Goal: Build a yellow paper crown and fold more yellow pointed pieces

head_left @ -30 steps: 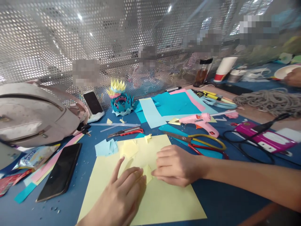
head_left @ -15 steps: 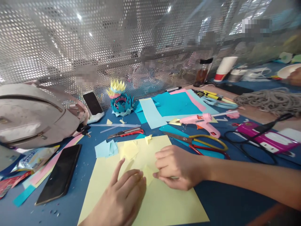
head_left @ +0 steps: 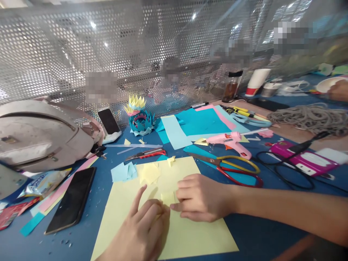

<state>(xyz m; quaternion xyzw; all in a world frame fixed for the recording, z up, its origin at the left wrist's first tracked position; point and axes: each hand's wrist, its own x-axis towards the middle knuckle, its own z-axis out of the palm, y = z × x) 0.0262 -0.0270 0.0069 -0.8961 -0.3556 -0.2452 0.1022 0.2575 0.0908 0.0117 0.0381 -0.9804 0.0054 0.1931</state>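
Observation:
Over a large sheet of pale yellow paper [head_left: 201, 239], both hands work on a small piece of yellow paper [head_left: 168, 197]. My left hand [head_left: 143, 223] pinches its near left edge, the index finger lifted away and the other fingers curled. From the right, my right hand [head_left: 202, 197] presses closed fingers on the paper's other side; its thumb tip is hidden. The piece's upper edge looks straight, as if folded down. Just beyond it lie a stack of yellow paper pieces [head_left: 150, 173], light blue paper pieces [head_left: 123, 171] and a small folded yellow piece [head_left: 171, 161].
Scissors [head_left: 239, 165], a pink glue gun [head_left: 228, 140] and a red cutter [head_left: 148, 154] lie beyond the sheet. A blue and yellow paper flower [head_left: 140, 121] stands at the back. On the left are a phone [head_left: 72, 201] and a backpack [head_left: 40, 134]; right, a magenta power strip [head_left: 301, 157].
The small yellow piece showed a pointed top before; now its top edge is straight. My hands have drawn closer together at its near edge. The view has shifted slightly.

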